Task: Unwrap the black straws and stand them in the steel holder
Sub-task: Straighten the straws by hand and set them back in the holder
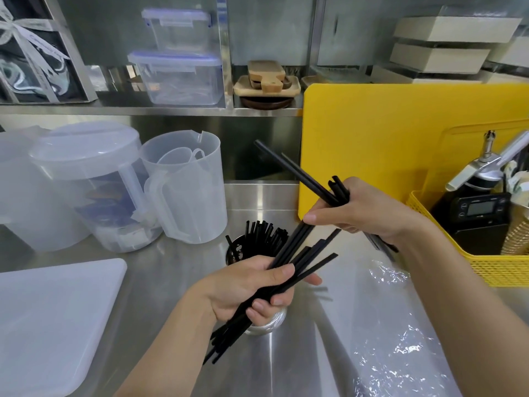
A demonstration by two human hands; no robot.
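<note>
Left grip [252, 287] low, fingers curled round straws [294, 242]; right grip [363, 213] higher, clasping more, forearms converging.

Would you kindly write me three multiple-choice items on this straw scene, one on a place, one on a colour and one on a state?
1. Where does the clear wrapper lie? A on the shelf; B on the counter; C in the basket.
2. What colour is the board leaning behind the right hand? A blue; B green; C yellow.
3. The steel holder is: A empty; B holding straws; C tipped over.
Answers: B, it lies crumpled on the steel surface; C, the upright board is yellow; B, black tips rise above its rim.
</note>
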